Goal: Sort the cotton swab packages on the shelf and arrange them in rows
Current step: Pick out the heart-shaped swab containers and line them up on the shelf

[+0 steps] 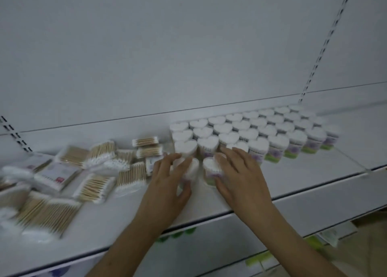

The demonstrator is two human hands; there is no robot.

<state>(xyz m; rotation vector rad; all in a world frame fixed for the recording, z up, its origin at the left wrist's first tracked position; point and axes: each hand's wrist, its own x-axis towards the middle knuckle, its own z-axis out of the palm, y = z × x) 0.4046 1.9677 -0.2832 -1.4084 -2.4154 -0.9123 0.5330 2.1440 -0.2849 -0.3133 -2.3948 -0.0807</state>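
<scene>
Spanning the whole view, a white shelf (261, 184) carries everything. Toward its back right, a block of heart-shaped tubs (251, 130) stands in neat diagonal rows, running from mid-shelf toward the right rear corner. At the left end, flat swab packets (92, 172) lie in a loose, overlapping heap, unsorted. Nearer the front edge, just ahead of the tub block, two more tubs sit side by side. The left hand (167, 184) curls fingers and thumb around the left tub (189, 169). The right hand (238, 174) holds the right tub (210, 170), fingers draped over its top and thumb against its side. Judging by this, the step in hand is starting a new front row. Next, both tubs likely need sliding back snug against the block, hearts aligned.
</scene>
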